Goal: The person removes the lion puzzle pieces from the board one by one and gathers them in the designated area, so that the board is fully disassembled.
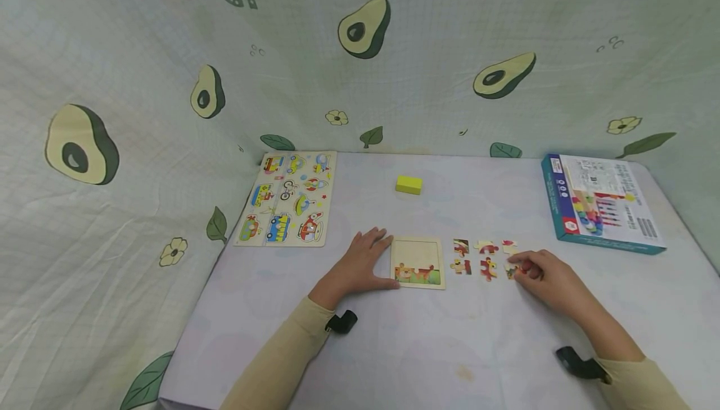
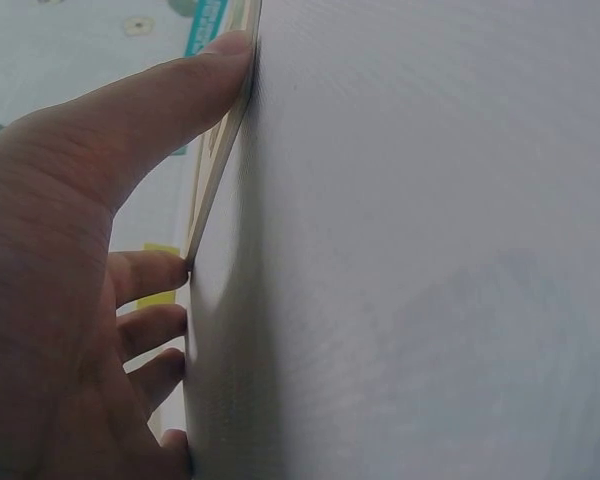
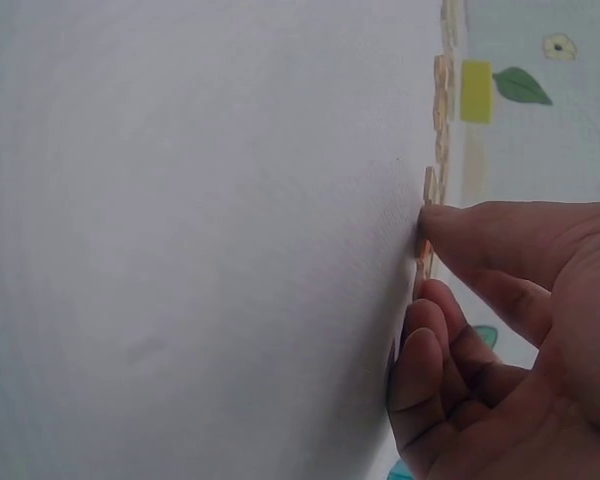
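A square wooden puzzle board (image 1: 416, 254) lies flat, with animal-picture pieces (image 1: 419, 274) along its lower side and bare wood above. My left hand (image 1: 362, 263) rests at its left side, thumb at the lower corner and extended fingers by the upper one. In the left wrist view the thumb (image 2: 180, 105) touches the board's edge (image 2: 218, 180). To the right, my right hand (image 1: 548, 279) pinches a jigsaw piece (image 1: 510, 270) between thumb and fingers, at table level; the fingers partly hide it. Other loose jigsaw pieces (image 1: 488, 269) lie in two rows between board and right hand.
A yellow block (image 1: 409, 185) sits behind the board. At the back left lies a vehicle-picture board (image 1: 287, 200); a flat box (image 1: 607, 204) is at the back right. Patterned cloth (image 1: 416, 104) hangs behind the table (image 1: 394, 347).
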### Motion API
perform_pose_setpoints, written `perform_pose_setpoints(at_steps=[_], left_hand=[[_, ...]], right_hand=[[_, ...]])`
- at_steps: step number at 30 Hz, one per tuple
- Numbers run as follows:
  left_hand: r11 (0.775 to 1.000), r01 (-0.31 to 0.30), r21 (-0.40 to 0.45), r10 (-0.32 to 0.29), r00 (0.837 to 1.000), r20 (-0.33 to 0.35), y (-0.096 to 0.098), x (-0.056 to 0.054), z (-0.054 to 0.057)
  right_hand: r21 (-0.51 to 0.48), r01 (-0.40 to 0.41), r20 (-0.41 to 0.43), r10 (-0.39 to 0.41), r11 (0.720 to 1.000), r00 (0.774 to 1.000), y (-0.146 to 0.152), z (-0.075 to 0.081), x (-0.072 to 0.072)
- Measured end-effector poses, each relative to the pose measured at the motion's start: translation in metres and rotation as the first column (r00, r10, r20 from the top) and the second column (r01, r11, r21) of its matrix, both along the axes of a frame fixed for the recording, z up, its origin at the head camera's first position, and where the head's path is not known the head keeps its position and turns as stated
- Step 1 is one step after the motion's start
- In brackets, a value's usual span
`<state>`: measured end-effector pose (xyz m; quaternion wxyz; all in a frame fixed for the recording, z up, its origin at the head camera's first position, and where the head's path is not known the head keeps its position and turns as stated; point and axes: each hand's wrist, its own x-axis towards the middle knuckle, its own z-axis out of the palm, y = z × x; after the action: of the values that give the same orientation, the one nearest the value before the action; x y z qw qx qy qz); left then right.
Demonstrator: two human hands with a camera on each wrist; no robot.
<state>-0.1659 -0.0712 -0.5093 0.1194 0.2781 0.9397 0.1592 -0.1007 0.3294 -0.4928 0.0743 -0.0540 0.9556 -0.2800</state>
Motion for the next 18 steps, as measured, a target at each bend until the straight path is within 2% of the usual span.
perform_pose_setpoints(at_steps=[7, 18], left_hand=[[1.000, 0.003, -0.002, -0.003, 1.000, -0.001, 0.0000, 0.0010, 0.0009], [1.000, -0.002, 0.001, 0.002, 1.000, -0.005, 0.0005, 0.0009, 0.0009]], right_hand=[[-0.001, 0.004, 0.000, -0.004, 1.000, 1.000, -0.0010, 0.0015, 0.0020], [-0.013, 0.016, -0.046, -0.017, 1.000, 0.999, -0.0081, 0.0006, -0.0003]])
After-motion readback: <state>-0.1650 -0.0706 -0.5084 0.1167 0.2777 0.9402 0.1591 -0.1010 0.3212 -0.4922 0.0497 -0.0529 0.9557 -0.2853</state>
